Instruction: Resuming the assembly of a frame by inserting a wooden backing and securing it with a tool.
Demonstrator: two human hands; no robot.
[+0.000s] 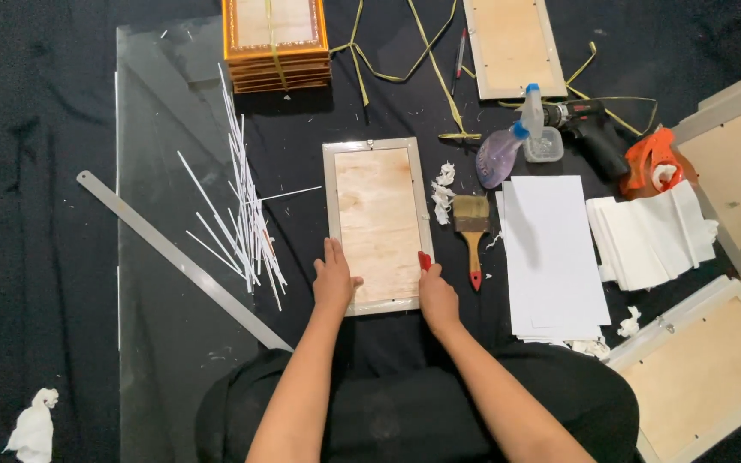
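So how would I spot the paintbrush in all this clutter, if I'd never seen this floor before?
Start at the picture frame lying face down in the middle, held by the left hand and the right hand. Just right of it, before the white paper stack, lies the paintbrush. It alone has a wooden handle with a red tip and wide bristles.

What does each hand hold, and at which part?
The left hand rests flat on the picture frame, at its lower left edge. The right hand grips a small red tool by its lower end, at the frame's right edge.
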